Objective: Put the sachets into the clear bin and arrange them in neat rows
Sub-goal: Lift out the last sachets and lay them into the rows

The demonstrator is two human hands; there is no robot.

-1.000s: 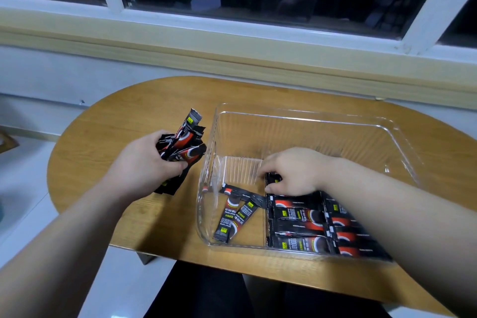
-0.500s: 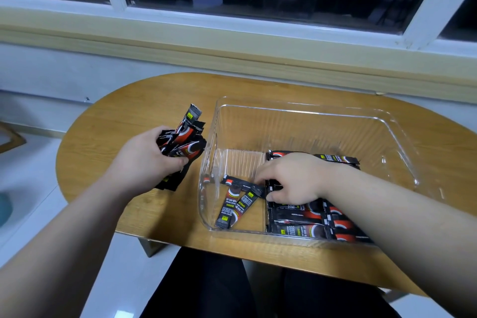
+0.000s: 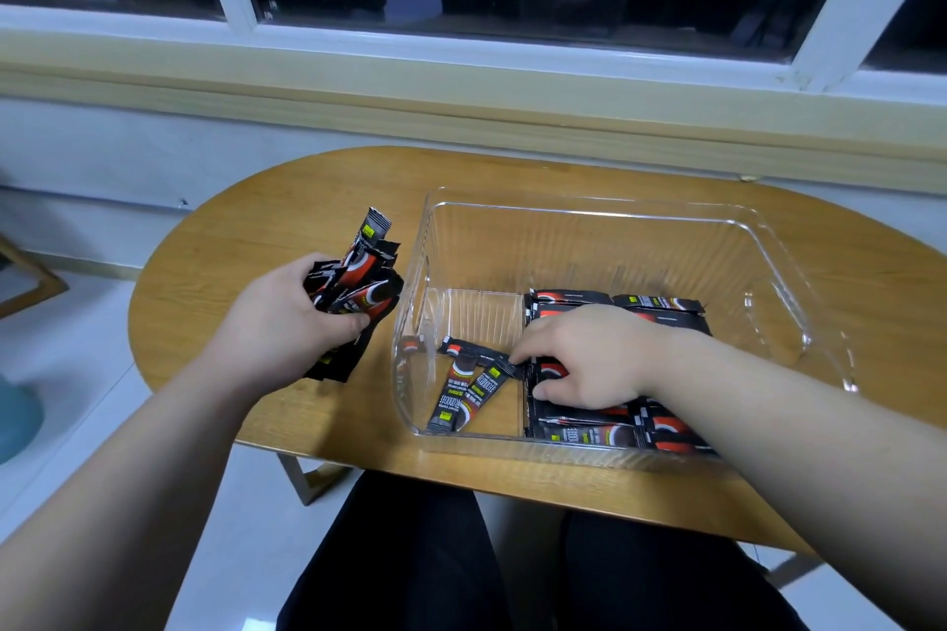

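Left hand [image 3: 276,318] clamps black-red foil sachet bundle [image 3: 358,282]; right hand [image 3: 589,354] fingertips [image 3: 520,358] touch loose sachet [image 3: 476,355] inside clear plastic bin [image 3: 589,241], grip unclear.

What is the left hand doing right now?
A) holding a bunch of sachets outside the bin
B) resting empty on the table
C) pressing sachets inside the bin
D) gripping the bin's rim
A: the left hand grips a bunch of sachets over the table, left of the clear bin.
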